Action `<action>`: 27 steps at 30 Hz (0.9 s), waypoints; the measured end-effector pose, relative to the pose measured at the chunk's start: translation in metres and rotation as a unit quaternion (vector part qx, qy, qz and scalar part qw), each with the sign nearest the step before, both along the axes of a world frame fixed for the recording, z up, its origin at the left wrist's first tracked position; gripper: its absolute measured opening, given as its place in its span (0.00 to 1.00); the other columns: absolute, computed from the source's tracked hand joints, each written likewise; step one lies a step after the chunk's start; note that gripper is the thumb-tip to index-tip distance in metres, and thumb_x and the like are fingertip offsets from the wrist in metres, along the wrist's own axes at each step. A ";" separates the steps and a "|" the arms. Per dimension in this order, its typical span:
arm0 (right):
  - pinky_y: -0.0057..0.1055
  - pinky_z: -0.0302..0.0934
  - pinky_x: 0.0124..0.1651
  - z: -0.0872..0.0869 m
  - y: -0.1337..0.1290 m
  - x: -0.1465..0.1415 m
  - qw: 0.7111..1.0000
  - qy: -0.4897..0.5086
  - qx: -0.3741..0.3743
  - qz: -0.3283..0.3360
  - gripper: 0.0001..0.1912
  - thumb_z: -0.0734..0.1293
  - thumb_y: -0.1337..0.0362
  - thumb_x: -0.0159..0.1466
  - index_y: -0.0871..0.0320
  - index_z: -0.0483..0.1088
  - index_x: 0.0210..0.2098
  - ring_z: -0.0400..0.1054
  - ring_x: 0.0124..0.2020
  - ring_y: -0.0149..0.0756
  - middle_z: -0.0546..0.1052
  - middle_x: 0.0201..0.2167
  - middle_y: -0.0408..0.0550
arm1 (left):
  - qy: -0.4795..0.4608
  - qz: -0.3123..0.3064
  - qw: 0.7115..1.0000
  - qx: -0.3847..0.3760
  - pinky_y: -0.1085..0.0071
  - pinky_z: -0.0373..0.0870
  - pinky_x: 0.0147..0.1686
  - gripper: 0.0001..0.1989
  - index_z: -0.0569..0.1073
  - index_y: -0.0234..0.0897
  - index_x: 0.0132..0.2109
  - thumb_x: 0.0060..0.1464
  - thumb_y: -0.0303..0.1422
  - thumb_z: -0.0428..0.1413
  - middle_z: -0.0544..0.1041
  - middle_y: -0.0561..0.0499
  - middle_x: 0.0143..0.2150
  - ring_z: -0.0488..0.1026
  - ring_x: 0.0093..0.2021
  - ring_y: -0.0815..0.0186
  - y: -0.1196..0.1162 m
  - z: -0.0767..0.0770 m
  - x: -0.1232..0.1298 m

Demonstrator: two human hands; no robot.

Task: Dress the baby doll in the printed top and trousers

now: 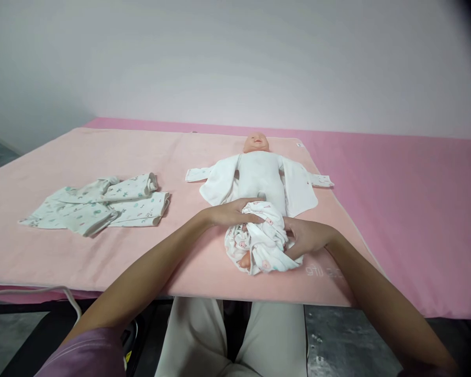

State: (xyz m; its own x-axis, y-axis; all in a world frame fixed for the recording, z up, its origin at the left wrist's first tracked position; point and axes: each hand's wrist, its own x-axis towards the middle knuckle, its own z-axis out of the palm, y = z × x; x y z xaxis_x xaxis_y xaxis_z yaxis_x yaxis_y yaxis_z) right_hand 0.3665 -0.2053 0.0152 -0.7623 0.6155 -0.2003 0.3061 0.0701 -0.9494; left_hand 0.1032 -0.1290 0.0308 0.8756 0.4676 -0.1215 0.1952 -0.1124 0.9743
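A baby doll (259, 170) lies on its back on the peach mat, head away from me, with a white top (300, 186) spread open beneath it and its sleeves out to the sides. Bunched patterned pants (269, 238) surround the doll's lower legs, and a bit of a foot shows at their near left. My left hand (235, 212) grips the upper left part of the pants' cloth. On the right side, my right hand (306, 235) has its fingers in the folds of the same cloth.
Folded patterned baby clothes (137, 201) lie on the mat (196, 272) at left. Pink cloth (408, 209) covers the table to the right. A pale cable (58, 288) runs along the near left edge. A wall stands behind.
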 end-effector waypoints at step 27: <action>0.32 0.65 0.38 0.010 -0.008 -0.036 0.945 0.051 0.087 -0.311 0.27 0.84 0.56 0.52 0.53 0.69 0.43 0.72 0.37 0.38 0.76 0.35 0.40 | 0.041 -0.123 0.991 0.043 0.67 0.77 0.41 0.13 0.81 0.36 0.40 0.47 0.34 0.71 0.83 0.50 0.38 0.81 0.42 0.57 -0.002 -0.002 0.004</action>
State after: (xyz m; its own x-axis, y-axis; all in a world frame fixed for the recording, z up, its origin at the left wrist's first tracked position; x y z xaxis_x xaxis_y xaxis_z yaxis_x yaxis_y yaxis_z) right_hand 0.3304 -0.2135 0.0250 -0.2529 0.9675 0.0008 0.2472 0.0654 -0.9667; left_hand 0.1071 -0.1309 0.0284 0.9534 0.2526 -0.1652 0.2290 -0.2489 0.9411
